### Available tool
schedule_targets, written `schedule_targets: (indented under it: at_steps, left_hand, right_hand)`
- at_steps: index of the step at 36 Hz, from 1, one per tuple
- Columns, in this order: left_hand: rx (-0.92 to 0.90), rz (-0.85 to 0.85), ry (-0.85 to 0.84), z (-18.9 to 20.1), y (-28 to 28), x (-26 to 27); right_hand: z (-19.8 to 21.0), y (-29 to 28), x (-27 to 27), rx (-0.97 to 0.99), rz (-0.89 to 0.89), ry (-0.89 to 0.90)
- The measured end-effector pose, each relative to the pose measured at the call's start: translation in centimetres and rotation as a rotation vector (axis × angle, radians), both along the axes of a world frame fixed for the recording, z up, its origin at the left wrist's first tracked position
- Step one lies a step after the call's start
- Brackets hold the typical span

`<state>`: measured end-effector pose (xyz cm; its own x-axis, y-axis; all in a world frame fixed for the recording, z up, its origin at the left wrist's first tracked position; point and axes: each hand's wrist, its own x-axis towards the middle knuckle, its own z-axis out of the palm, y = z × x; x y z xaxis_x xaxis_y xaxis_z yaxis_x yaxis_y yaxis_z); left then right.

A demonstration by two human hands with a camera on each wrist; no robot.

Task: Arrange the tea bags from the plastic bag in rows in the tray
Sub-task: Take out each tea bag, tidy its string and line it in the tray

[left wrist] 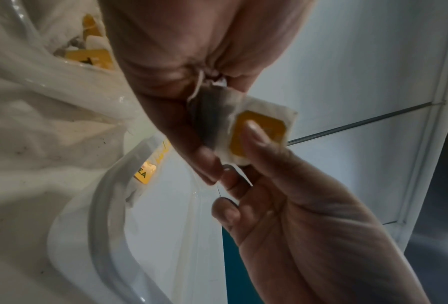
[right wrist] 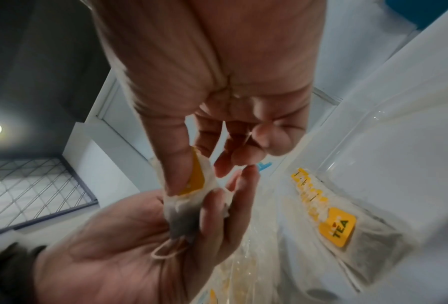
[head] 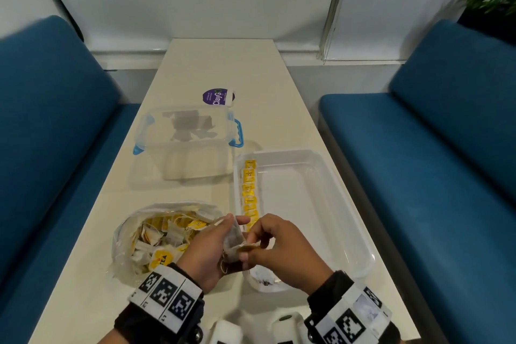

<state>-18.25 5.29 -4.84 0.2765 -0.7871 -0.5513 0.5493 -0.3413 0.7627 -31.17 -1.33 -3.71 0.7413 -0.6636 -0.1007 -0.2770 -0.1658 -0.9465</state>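
In the head view, the left hand (head: 205, 246) and the right hand (head: 275, 248) hold together one tea bag (head: 233, 246), above the bench (head: 83, 232), between the plastic bag (head: 159, 234) and the tray (head: 335, 190). A row of tea bags (head: 249, 190) lies along the tray's left wall.

In the left wrist view, the right thumb presses the bag's yellow tag (left wrist: 259, 133).

In the right wrist view, the left hand's fingers (right wrist: 212, 216) are curled around the bag's dark pouch.
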Motion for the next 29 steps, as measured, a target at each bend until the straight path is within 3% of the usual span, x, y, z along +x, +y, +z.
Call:
schedule_targets:
  at_steps: [6,18,29]
  left_hand:
    - [-0.014,0.006,-0.079,0.1,0.1,0.3]
    - [-0.116,-0.154,-0.223,0.4,0.0,-0.4]
    - [-0.114,0.007,-0.240,-1.1,-0.5,-0.2]
  right_hand:
    - [0.4,-1.1,-0.7,0.235,-0.057,-0.243]
    - [-0.2,-2.1,-0.4,0.194,-0.200,-0.140]
    - [-1.3,-1.6,-0.6,0.388,-0.220,-0.125]
